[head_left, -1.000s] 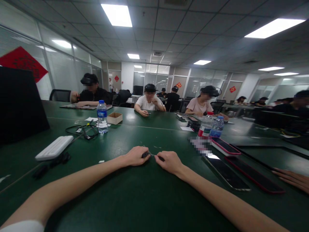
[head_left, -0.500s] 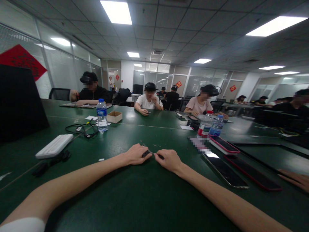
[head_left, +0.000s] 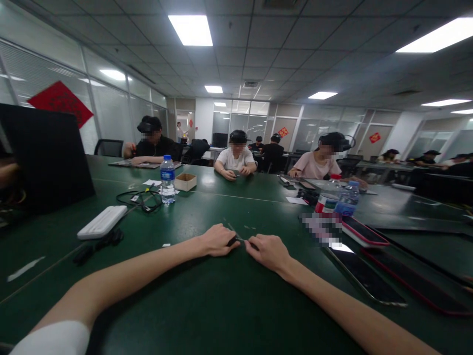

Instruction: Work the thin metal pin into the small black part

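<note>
Green table (head_left: pixel 158 301) beneath both hands: in front of the bottle (head_left: pixel 167 185) and to its right, the left hand (head_left: pixel 220 240) was curled round a small dark object (head_left: pixel 232 241), presumably to steady it; the right hand (head_left: pixel 269 251) curled opposite, its grip indiscernible.

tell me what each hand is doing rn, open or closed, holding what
Left hand: closed, holding a small dark object.
Right hand: closed; anything in its grip is too small to tell.
</note>
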Motion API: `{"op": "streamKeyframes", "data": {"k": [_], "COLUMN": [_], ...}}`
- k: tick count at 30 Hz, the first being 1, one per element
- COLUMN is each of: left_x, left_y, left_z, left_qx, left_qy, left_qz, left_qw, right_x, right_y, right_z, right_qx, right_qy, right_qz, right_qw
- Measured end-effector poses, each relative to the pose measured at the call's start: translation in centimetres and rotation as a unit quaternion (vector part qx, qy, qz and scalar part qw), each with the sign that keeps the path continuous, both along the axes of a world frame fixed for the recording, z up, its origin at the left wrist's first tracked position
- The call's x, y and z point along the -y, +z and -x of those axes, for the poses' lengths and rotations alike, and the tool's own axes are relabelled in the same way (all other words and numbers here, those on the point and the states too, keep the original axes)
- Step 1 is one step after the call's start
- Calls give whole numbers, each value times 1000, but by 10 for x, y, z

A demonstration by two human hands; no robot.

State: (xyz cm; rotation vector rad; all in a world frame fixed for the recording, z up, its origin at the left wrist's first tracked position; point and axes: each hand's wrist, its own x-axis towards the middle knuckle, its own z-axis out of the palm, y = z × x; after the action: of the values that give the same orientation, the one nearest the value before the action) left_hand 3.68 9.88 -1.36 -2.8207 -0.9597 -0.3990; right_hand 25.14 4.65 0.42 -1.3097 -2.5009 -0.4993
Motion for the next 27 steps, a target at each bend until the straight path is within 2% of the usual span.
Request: {"op": "streamKeyframes", "data": {"k": [7,16,27], "left_x": [3,4,6], "left_y": [3,4,7], "left_z": [1,2,1], "left_qx": [-14,-6,-8], "left_qy": [-11,-27,-28], "left_qz": [5,-1,1], "left_qw": [1000,1000,1000], "right_x": [0,0,-2], "right_y": [0,0,-1], "right_z": [-3,-5,-9], "right_qx": [-6,-23,-12], "right_qy": [34,57,60], "right_qz": [-15,1,-16], "right_qw": [999,998,998]}}
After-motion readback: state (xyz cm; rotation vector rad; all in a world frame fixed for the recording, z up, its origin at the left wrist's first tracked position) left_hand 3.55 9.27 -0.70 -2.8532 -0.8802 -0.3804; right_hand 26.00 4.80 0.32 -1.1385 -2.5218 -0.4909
